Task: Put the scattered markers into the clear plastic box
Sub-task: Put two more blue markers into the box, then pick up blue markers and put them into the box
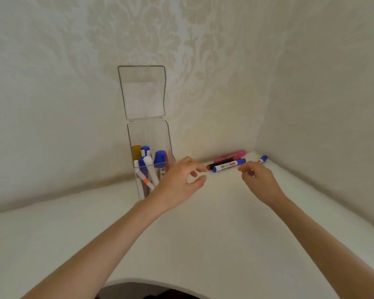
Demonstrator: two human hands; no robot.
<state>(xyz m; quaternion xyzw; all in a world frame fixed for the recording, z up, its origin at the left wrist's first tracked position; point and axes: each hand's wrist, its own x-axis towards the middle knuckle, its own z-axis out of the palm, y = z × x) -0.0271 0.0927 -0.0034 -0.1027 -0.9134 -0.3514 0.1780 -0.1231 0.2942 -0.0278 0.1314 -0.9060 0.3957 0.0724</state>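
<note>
The clear plastic box (pixel 149 134) stands upright against the wall with its lid (pixel 141 91) flipped up, and it holds several markers (pixel 149 167). On the white surface to its right lie a blue-capped white marker (pixel 229 165), a black marker (pixel 219 163) and a pink marker (pixel 235 153), bunched by the wall. My left hand (pixel 179 180) hovers between the box and these markers, fingers apart and holding nothing. My right hand (pixel 257 178) is just right of the bunch, its fingers curled on a small blue-capped marker (pixel 263 158) that sticks out behind it.
Patterned walls meet in a corner (pixel 256 147) right behind the loose markers. The white table (pixel 203 234) spreads toward me, with its curved front edge (pixel 149 280) at the bottom of the view.
</note>
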